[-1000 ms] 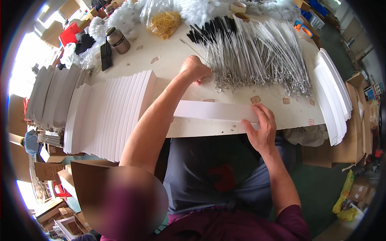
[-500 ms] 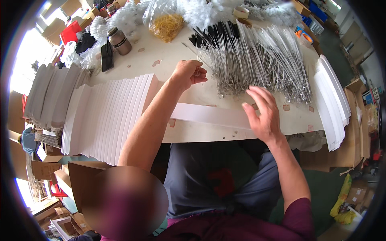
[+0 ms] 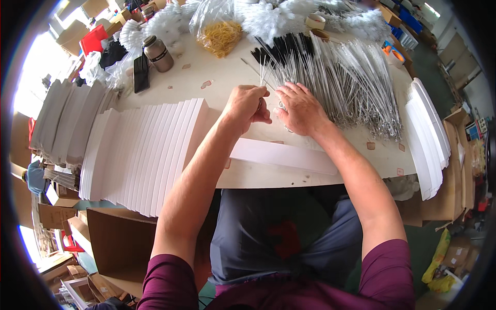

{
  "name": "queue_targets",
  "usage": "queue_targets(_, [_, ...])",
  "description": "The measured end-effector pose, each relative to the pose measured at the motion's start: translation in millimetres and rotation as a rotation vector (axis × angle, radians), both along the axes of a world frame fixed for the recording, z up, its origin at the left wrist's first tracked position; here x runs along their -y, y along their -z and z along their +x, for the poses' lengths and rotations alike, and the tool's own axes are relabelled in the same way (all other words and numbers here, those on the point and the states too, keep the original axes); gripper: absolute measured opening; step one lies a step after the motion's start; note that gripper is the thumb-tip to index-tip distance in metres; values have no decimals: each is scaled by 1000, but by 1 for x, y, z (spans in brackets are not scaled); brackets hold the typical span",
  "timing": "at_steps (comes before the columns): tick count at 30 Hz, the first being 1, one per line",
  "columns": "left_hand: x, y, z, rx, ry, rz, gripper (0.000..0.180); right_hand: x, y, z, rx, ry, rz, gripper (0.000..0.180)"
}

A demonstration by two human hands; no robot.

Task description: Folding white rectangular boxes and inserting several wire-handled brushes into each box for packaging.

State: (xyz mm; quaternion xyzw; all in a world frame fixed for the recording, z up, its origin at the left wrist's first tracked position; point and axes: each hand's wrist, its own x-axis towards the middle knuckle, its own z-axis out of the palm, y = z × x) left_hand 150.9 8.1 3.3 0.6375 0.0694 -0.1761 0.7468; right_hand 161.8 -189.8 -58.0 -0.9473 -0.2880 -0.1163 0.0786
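Note:
A wide pile of thin wire-handled brushes (image 3: 356, 85) lies across the table, some with black bristles (image 3: 294, 45) at the far end and loops at the near end. My left hand (image 3: 247, 107) is closed round a few of the thin wires, which stick up past its fingers. Beside it, my right hand (image 3: 302, 109) rests palm down on the pile's left near corner, its fingers stretched out over the wire ends. What lies under that palm is hidden. A long white carton strip (image 3: 284, 156) lies flat near the table edge, its right end by my right forearm.
Rows of folded white cartons (image 3: 150, 147) stand at the left, and more white cartons (image 3: 426, 137) at the right edge. At the back are a metal flask (image 3: 158, 54), a phone (image 3: 140, 75), a bag of yellow rubber bands (image 3: 221, 37), tape rolls (image 3: 315, 21) and clear plastic bags (image 3: 268, 18).
My right hand has moved left from above the carton strip to the brushes beside my left hand. My left hand stays closed on the wires, slightly lower in view.

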Motion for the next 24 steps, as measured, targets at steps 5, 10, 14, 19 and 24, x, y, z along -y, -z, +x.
queue_targets(5, [-10, -7, -48, 32, -41, -37, 24, -1, 2, 2, 4, 9, -26, 58])
queue_targets(10, [-22, -15, -99, 123, -96, -62, 28, -1, 5, 4, -3, 11, 38, 54])
queue_targets(14, [-24, -15, -123, 276, -65, -4, 30, 8, -16, -12, 60, -1, 126, 54])
queue_targets(19, [-8, 0, -142, 261, 118, 35, 28, 9, -51, -85, -1067, -226, 1611, 44])
queue_targets(24, [20, 6, -160, 263, 373, 108, 32, 22, -49, -121, -828, 110, 1644, 32])
